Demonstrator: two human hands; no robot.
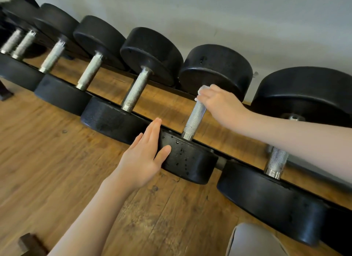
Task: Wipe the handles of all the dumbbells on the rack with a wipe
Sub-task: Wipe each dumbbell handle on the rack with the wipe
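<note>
**Wiping the handle of the second dumbbell from the right**

The step in hand is the wiping of one handle. The right hand (pixel 219 101) is curled round the far end of the metal handle (pixel 195 120), just under the far weight (pixel 217 69), with a white wipe (pixel 202 89) pinched between the fingers and the metal. Only a small corner of the wipe shows above the knuckles; the rest is hidden under the hand.

The left hand (pixel 144 156) lies flat, fingers straight and close together, thumb spread, pressed against the side of the near weight (pixel 188 160) of the same dumbbell. It holds nothing and seems to steady the dumbbell on the rack (pixel 106 84).

Most of the knurled handle below the right hand is bare, so I judge this handle as only begun. The next move calls for the right hand to draw the wipe down the length of the handle toward the near weight, keeping the wrap tight enough to reach into the knurling, while the left hand keeps the dumbbell from rolling.

Along the rack, four or more handles stand to the left (pixel 136 90) and one to the right (pixel 276 162). Whether those are already wiped cannot be told.
</note>
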